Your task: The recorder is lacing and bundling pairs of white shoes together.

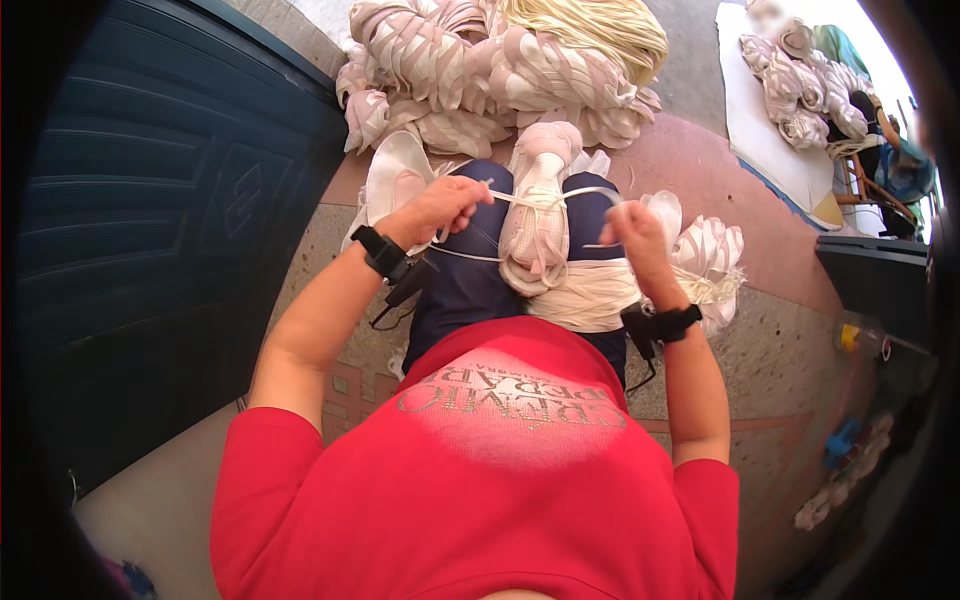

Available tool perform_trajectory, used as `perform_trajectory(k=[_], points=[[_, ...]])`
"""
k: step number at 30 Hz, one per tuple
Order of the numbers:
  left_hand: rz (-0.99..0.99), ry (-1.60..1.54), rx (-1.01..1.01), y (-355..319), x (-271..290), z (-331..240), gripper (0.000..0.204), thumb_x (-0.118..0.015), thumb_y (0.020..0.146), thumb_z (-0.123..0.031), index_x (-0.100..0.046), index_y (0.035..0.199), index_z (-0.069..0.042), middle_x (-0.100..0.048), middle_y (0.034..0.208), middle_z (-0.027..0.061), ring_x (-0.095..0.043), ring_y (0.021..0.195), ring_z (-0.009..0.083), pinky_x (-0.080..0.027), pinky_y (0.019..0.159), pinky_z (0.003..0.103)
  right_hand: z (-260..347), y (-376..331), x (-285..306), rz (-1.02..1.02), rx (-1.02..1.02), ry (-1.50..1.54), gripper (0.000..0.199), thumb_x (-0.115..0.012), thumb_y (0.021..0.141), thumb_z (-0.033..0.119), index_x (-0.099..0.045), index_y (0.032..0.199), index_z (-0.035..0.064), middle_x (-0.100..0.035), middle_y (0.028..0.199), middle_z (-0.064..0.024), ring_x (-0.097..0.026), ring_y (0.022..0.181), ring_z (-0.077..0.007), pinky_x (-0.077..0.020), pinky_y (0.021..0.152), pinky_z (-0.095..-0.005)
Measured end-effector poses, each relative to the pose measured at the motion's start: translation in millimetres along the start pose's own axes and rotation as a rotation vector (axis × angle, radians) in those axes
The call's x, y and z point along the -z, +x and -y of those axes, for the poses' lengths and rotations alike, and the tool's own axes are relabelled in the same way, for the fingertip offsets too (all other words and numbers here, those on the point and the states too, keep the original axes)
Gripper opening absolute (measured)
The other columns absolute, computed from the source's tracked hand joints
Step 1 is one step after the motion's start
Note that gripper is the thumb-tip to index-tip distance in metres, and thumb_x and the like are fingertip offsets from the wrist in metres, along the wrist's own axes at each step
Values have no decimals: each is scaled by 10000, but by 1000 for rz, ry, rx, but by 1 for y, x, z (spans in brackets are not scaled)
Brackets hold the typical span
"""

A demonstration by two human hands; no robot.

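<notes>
Shoe (pixel 535 215) between both hands (pixel 445 208)

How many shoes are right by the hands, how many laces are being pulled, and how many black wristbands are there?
Shoes: 2, one on the lap, one beside the left hand
White lace: 1
Black wristbands: 2, left, right
Total: 5

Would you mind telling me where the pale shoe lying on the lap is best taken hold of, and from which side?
Probably at the heel end of the pale shoe, nearest the body, coming from below it. The shoe lies lengthwise on the lap, toe pointing away, and the lace stretches sideways across its middle between the left hand and right hand, so both flanks are taken.
</notes>
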State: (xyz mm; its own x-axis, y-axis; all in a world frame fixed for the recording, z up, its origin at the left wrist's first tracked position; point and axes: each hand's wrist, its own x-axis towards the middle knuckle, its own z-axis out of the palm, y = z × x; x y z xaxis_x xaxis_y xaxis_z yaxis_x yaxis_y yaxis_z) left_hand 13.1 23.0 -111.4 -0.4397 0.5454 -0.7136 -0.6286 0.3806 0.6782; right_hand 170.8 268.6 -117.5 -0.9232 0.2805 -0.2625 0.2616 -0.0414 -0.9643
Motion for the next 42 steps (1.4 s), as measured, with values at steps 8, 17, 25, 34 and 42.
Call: perform_trajectory(k=[8,17,25,34,42], points=[[-215,709,-300,14,-27,29,202,-514,788,-183,-589,751,0,-576,623,137,-572,603,221,-440,525,338,57,-54,174,-291,298,940,247,-365,924,232,-403,730,84,-255,566,31,-251,483,-77,-319,519,-238],[-331,1077,-528,27,-40,33,192,-521,748,-188,-591,714,-13,-594,698,163,-577,706,335,-443,634,412,64,-91,247,-630,167,1081,223,-456,868,190,-466,720,24,-523,1012,-173,-462,998,-272,-321,936,-430],[-225,1667,-675,27,-63,14,137,-510,738,-136,-595,674,-49,-597,687,143,-599,675,288,-438,609,402,57,-94,267,-387,600,1184,116,-423,830,89,-481,843,-11,-419,694,-50,-325,582,-137,-317,596,-276],[-583,1631,-799,-3,-76,28,290,-617,696,-339,-582,732,-54,-550,712,60,-479,794,217,-339,613,365,27,-17,67,-151,46,-159,209,-464,866,136,-522,993,-20,-597,736,-63,-512,526,-80,-406,488,-188],[-621,1520,-651,11,-67,45,131,-575,680,-204,-582,734,-85,-548,720,57,-477,797,239,-350,615,360,-32,5,-30,18,372,-988,149,-496,749,109,-592,705,4,-568,726,-138,-542,731,-310,-456,639,-377]])
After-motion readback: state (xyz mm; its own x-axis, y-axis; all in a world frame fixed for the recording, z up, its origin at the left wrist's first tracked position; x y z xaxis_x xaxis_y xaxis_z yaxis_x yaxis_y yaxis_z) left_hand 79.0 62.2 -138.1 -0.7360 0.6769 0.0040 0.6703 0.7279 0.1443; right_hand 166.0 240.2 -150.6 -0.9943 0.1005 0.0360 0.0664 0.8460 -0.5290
